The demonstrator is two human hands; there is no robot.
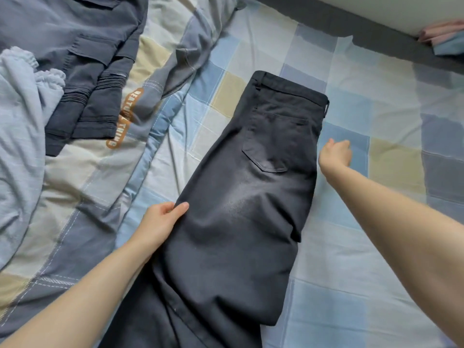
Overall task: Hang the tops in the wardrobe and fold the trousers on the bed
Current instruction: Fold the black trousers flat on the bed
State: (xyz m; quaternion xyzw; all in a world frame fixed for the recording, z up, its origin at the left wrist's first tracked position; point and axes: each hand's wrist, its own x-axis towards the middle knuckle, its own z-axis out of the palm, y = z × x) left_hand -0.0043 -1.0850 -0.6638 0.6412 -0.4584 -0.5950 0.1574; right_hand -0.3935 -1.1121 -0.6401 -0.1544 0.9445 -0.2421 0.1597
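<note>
A pair of black trousers (241, 197) lies flat on the checked bed sheet (351, 247), folded lengthwise, waistband toward the far side and back pocket facing up. My left hand (160, 222) pinches the trousers' left edge at mid-thigh, thumb on top. My right hand (335, 154) hovers just beside the trousers' right edge near the pocket, fingers curled in, holding nothing that I can see. The trouser legs run off the bottom of the view.
A dark grey cargo garment (82, 71) and a pale blue gathered garment (22, 116) lie on the rumpled duvet (95, 184) at the left. Folded pink and blue cloth (444, 38) sits at the far right by the grey bed edge (351, 23).
</note>
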